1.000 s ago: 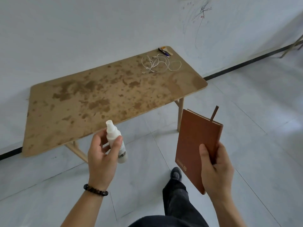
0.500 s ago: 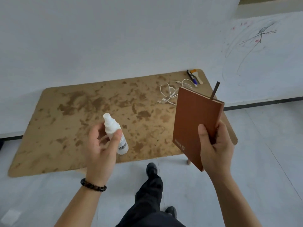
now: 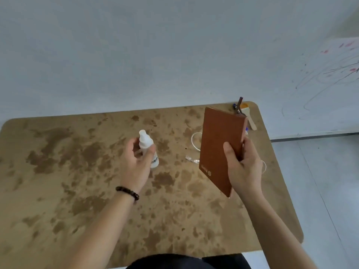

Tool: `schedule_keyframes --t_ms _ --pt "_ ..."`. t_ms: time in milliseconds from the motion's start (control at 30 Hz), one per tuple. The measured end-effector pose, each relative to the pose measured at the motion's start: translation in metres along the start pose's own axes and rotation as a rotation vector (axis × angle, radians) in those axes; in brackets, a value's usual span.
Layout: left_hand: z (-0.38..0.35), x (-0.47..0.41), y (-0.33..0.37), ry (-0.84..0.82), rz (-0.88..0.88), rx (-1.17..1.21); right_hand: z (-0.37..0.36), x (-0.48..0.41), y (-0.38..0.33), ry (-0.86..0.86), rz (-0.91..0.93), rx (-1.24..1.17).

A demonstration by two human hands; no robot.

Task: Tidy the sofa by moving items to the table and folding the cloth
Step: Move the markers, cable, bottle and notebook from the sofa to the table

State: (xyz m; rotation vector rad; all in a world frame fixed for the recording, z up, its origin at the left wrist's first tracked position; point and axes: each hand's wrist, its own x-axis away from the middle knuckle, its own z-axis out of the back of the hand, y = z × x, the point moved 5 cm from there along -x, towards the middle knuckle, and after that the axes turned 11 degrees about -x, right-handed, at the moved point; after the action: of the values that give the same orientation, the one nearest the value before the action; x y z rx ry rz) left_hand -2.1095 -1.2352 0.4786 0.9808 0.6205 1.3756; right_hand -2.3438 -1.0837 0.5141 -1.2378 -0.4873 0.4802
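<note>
Currently, a white spray bottle [image 3: 146, 142] is gripped by the left hand [image 3: 136, 166]; at three o'clock, a brown notebook [image 3: 217, 144] is clasped by the right hand [image 3: 243, 169].

White cable [image 3: 192, 141] partly behind notebook [image 3: 219, 140]

The surface [image 3: 64, 181] offers open room across its left half and along the near edge. Right of centre a white cable [image 3: 194, 142] sprawls. A flat wooden stick [image 3: 252, 121] lies in the far right corner, and the wall [image 3: 136, 55] closes the far side.
</note>
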Motion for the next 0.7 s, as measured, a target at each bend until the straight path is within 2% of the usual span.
schedule_keyframes --t_ms 133,200,333,433,500,600,700 --pt "-0.020 -0.064 0.010 0.024 0.016 -0.049 -0.055 -0.066 -0.003 -0.049 -0.021 -0.170" --pt "-0.030 -0.085 0.006 0.030 0.043 -0.068 -0.080 -0.093 0.007 -0.038 -0.091 -0.283" --pt "-0.049 -0.114 -0.011 0.025 0.096 -0.121 -0.125 -0.127 0.082 0.026 -0.437 -0.496" --pt "-0.064 -0.130 -0.023 -0.006 0.109 -0.130 -0.141 -0.139 0.137 0.188 -0.698 -0.684" --pt "-0.073 -0.138 -0.027 -0.040 0.114 -0.144 -0.139 -0.143 0.164 0.251 -0.829 -0.547" --pt "-0.083 -0.149 -0.030 -0.058 0.095 -0.169 -0.130 -0.152 0.193 0.052 -0.854 -0.159" --pt "-0.095 -0.156 -0.036 -0.083 0.083 -0.165 -0.121 -0.159 0.197 -0.123 -0.818 0.020"
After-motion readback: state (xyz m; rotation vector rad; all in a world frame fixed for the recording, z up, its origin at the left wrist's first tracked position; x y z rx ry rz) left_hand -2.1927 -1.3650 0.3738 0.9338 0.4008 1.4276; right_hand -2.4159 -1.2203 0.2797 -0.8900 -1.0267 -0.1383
